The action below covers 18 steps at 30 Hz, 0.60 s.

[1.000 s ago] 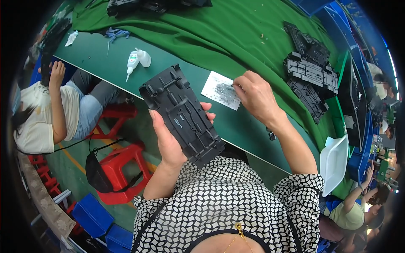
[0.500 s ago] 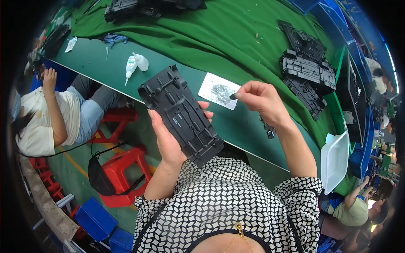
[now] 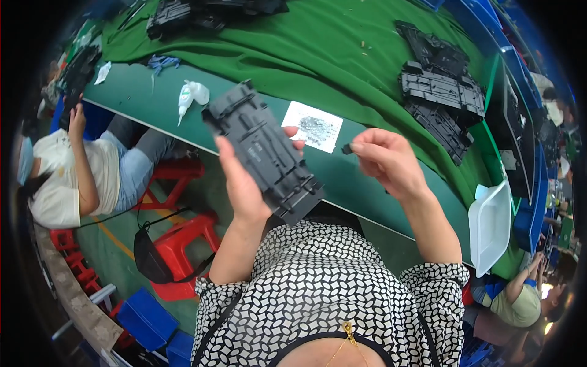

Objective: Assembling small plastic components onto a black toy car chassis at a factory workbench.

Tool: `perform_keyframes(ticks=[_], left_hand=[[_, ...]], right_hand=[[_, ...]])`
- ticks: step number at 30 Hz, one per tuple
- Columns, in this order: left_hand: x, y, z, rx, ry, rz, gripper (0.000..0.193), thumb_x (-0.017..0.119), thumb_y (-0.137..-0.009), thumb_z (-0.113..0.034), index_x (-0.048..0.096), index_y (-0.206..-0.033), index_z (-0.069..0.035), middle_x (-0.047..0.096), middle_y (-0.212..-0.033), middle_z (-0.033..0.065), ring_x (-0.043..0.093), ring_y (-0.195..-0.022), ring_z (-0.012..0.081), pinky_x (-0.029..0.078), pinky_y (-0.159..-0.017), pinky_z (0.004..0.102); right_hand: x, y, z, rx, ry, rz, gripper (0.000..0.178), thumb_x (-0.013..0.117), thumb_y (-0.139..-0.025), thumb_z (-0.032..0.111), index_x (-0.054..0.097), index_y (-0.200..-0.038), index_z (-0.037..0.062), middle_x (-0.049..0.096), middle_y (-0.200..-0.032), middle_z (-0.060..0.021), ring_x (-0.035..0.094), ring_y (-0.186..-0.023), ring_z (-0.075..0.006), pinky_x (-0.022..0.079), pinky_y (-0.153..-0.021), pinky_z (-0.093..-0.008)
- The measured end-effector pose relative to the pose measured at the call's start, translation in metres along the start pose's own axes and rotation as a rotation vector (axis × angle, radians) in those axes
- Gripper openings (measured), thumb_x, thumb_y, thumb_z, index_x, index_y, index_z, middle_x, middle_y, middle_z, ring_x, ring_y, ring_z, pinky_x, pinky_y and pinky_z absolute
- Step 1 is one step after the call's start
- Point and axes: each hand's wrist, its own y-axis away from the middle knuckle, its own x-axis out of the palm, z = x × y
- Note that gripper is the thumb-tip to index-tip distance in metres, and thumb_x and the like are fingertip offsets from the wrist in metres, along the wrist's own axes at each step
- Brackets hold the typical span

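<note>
Wrapped round a long black moulded plastic part [image 3: 263, 153], my left hand [image 3: 241, 186] holds it tilted above the table's front edge. Ribs, slots and small raised posts cover the face turned up. My right hand [image 3: 391, 159] pinches a small black piece [image 3: 347, 148] between thumb and fingertips, apart from the plastic part and to its right. Behind the two hands lies a white card [image 3: 333, 125] with many tiny dark bits scattered on it.
Two white squeeze bottles [image 3: 185, 98] stand on the green table [image 3: 147, 110], left of the card. Black moulded parts [image 3: 440, 92] are piled on green cloth at the right, near a white tray [image 3: 489, 229]. Red stools [image 3: 177, 251] and a seated person [image 3: 79, 171] are at the left.
The small black piece in my right hand has moved slightly right and nearer, away from the card. My left hand has tilted the plastic part a little and raised its near end.
</note>
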Motion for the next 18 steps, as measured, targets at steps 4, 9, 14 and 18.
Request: perform_keyframes(ticks=[4, 9, 14, 18], left_hand=[[0.012, -0.010, 0.005, -0.037, -0.018, 0.024, 0.080, 0.017, -0.092, -0.068, 0.047, -0.122, 0.000, 0.062, -0.108, 0.0171, 0.063, -0.094, 0.0264, 0.053, -0.080, 0.0371], [0.031, -0.016, 0.015, -0.044, -0.110, 0.038, 0.076, 0.024, -0.090, -0.070, 0.051, -0.115, -0.004, 0.062, -0.102, 0.0122, 0.062, -0.089, 0.0190, 0.054, -0.073, 0.0299], [0.040, -0.016, 0.021, -0.026, -0.180, 0.097, 0.078, 0.035, -0.085, -0.074, 0.051, -0.115, -0.003, 0.061, -0.101, 0.0103, 0.061, -0.088, 0.0164, 0.052, -0.075, 0.0276], [0.045, -0.015, 0.024, -0.026, -0.203, 0.119, 0.078, 0.037, -0.085, -0.073, 0.051, -0.115, -0.003, 0.061, -0.100, 0.0099, 0.061, -0.088, 0.0154, 0.052, -0.075, 0.0271]], right_hand=[[0.014, 0.036, -0.003, -0.400, 0.436, -0.055, 0.011, 0.070, -0.081, 0.008, 0.067, -0.088, 0.0004, 0.057, -0.074, 0.0009, 0.049, -0.063, -0.0048, 0.038, -0.054, -0.0202], [0.026, 0.049, -0.017, -0.926, 0.840, 0.080, 0.022, 0.074, -0.068, -0.002, 0.069, -0.089, 0.0035, 0.055, -0.070, -0.0045, 0.052, -0.059, -0.0158, 0.040, -0.052, -0.0271], [0.020, 0.043, -0.031, -1.270, 1.054, 0.095, 0.032, 0.074, -0.060, -0.003, 0.069, -0.091, 0.0041, 0.048, -0.066, -0.0012, 0.046, -0.055, -0.0165, 0.034, -0.048, -0.0286], [0.018, 0.042, -0.037, -1.356, 1.108, 0.094, 0.035, 0.075, -0.058, -0.004, 0.070, -0.091, 0.0038, 0.045, -0.066, -0.0008, 0.043, -0.055, -0.0161, 0.032, -0.047, -0.0283]])
